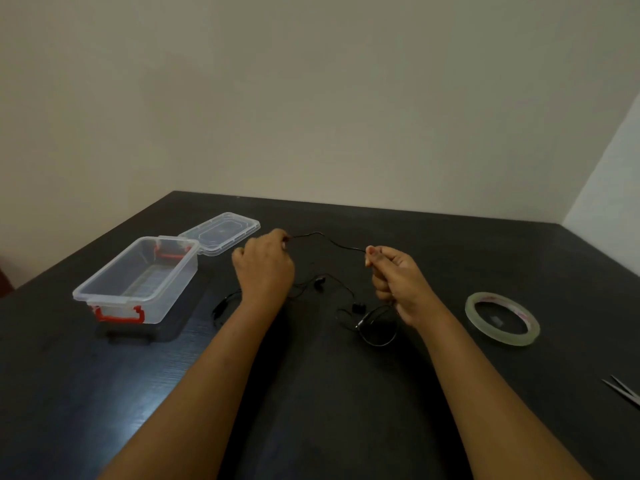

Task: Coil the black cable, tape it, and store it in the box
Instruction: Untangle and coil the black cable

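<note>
The black cable (329, 241), thin, limp and light, is sagging between curled, pinching fingers: left hand (265, 268) at 11 o'clock, right hand (398, 278) at 2 o'clock above its slack.

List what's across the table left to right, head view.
Clear box → lid → left hand → black cable span between hands → right hand → tape roll → metal blade tips, likely scissors.

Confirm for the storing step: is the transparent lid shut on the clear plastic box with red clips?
No: the clear plastic box stands open, its transparent lid lying on the black table behind it.
</note>
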